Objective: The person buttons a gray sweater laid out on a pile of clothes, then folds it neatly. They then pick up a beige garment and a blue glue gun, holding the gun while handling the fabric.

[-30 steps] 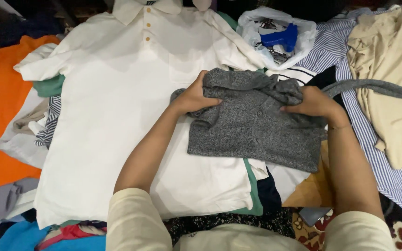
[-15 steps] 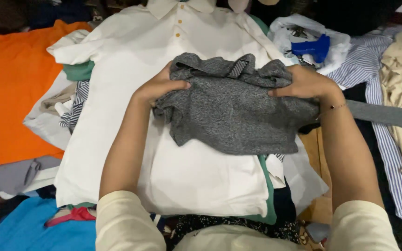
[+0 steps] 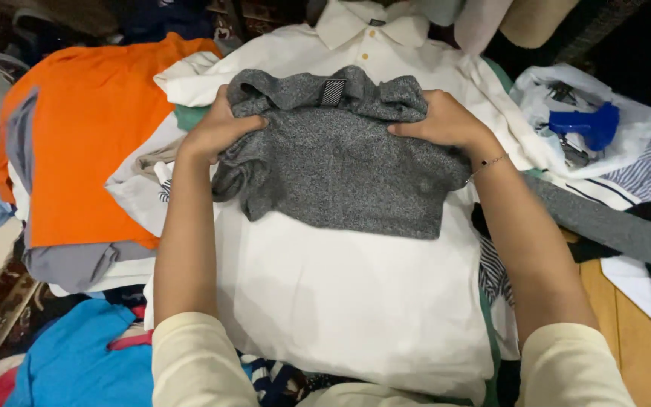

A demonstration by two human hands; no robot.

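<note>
- Two hands grip one folded grey garment (image 3: 340,162), which lies between them on a white polo shirt (image 3: 340,301).
- Left hand (image 3: 220,128): fingers closed on the garment's left upper corner, where the cloth is bunched.
- Right hand (image 3: 446,120): fingers closed on the right upper corner, level with the left hand.
- Long axis of the garment: runs from hand to hand, across the person's front; its collar edge with a small striped label (image 3: 332,91) lies on the far side, its free lower edge on the near side, toward the forearms.
- Neither hand is nearer; both sit at the far edge, well apart, one at each end.
- Beyond the left hand: an orange shirt (image 3: 84,151). Beyond the right hand: a white bag (image 3: 627,143) holding a blue object (image 3: 589,124).
</note>
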